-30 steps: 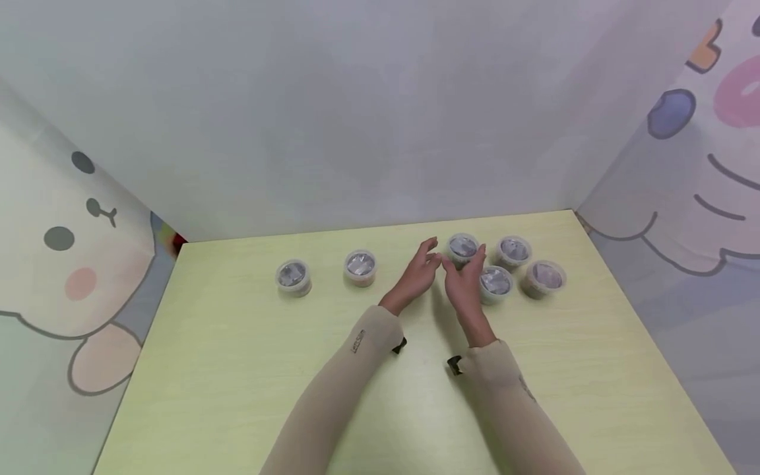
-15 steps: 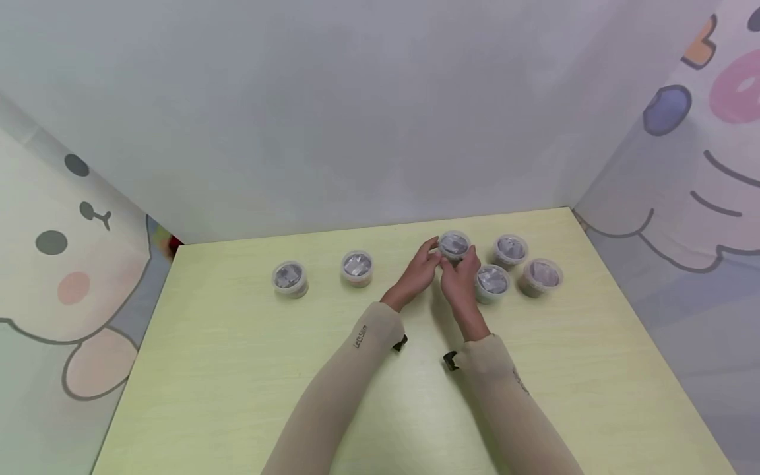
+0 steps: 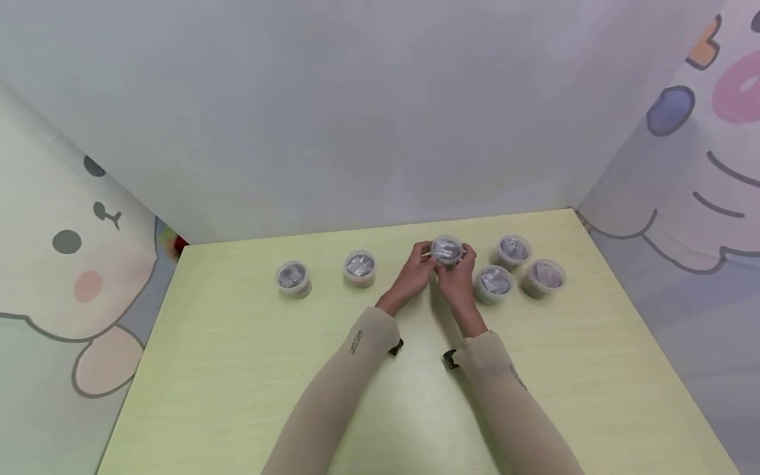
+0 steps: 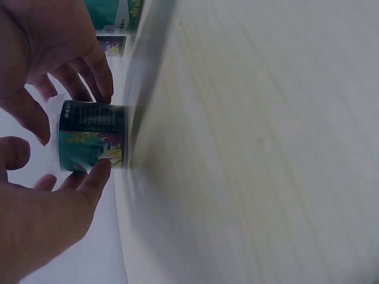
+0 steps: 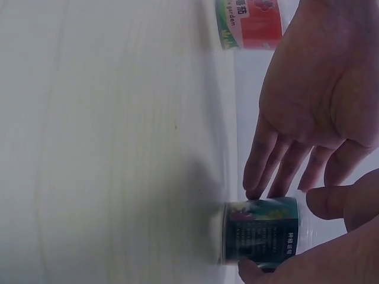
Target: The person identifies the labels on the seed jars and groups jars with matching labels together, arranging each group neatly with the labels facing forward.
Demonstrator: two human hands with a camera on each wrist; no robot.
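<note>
A clear lidded plastic tub (image 3: 446,250) with a green printed label stands upright between my two hands near the table's back edge. My left hand (image 3: 413,272) holds its left side, fingertips against the label in the left wrist view. From the right, my right hand (image 3: 457,280) grips the same tub, its thumb near the lid side. In the right wrist view, dark label text and a leafy picture show on the tub (image 5: 262,232). Just right of my right hand is another similar tub (image 3: 493,284).
Two more tubs, one behind (image 3: 513,251) and one farther right (image 3: 543,278), stand at the right. To the left are a tub with a red label (image 5: 254,23) and the leftmost tub (image 3: 293,278). A pale wall rises behind the yellowish table (image 3: 237,369).
The tub between my hands has moved left, away from the right-hand group. My left hand has closed in from beside it to its left side; my right hand moved left with it.
</note>
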